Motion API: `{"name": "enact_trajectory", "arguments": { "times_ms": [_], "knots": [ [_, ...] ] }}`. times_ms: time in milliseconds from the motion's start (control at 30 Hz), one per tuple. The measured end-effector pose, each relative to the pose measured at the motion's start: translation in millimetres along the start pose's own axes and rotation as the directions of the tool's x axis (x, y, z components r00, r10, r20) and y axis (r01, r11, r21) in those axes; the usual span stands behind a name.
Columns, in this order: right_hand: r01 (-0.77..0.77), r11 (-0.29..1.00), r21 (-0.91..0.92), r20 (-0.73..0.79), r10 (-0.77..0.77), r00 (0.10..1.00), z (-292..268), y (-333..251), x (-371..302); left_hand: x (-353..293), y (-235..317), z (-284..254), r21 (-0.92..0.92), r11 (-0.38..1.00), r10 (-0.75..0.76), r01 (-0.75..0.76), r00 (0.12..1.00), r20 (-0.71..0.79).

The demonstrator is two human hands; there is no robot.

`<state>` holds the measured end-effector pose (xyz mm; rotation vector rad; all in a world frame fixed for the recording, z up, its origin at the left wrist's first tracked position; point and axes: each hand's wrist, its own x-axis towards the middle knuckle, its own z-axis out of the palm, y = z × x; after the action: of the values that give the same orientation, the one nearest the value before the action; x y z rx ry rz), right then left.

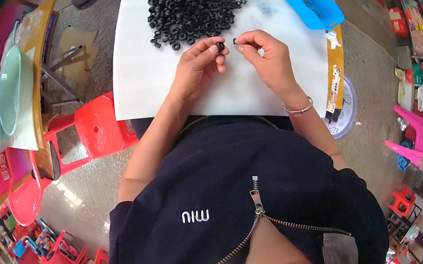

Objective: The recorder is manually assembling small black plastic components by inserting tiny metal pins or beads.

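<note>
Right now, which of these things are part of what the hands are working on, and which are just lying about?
In the work:
left hand, pinching a black ring
right hand, pinching a small metal part
ring pile
metal bits
blue tray
white sheet

Lying about:
red stool
green bowl
pink chair

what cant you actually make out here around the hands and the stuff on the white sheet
- Small part in the right hand, head view: fingertips cover it, and it is too small to tell its shape.
- Black ring in the left hand: partly covered by finger and thumb.
- Blue tray contents: thin metal bits, too small to identify.
- Small grey pieces beside the black ring pile: blurred.
- White sheet near edge: hidden by the person's forearms and body.
</note>
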<state>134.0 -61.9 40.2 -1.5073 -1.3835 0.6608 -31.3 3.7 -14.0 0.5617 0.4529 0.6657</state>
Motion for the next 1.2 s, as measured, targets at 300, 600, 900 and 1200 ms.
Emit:
{"name": "enact_trajectory", "arguments": {
  "times_ms": [300, 600, 900, 1200],
  "knots": [
    [0.29, 0.922, -0.257, 0.082, -0.278, 0.957, 12, -8, 6, 0, -2, 2, 0.034, 0.999, 0.024, -0.024, 1.0, -0.006],
    [0.058, 0.998, 0.02, 0.092, -0.059, 0.994, 9, -15, 5, -1, 0, 4, 0.027, 1.0, 0.015, -0.015, 1.0, -0.004],
    [-0.029, 0.958, -0.287, -0.058, 0.013, 0.998, -16, 36, 11, 0, 0, -1, -0.063, 0.998, 0.016, -0.016, 1.0, -0.002],
    [0.138, 0.853, -0.504, -0.021, -0.172, 0.985, 17, 43, 10, 2, -1, -4, -0.048, 0.999, 0.014, -0.013, 0.999, 0.034]
  ]
}}
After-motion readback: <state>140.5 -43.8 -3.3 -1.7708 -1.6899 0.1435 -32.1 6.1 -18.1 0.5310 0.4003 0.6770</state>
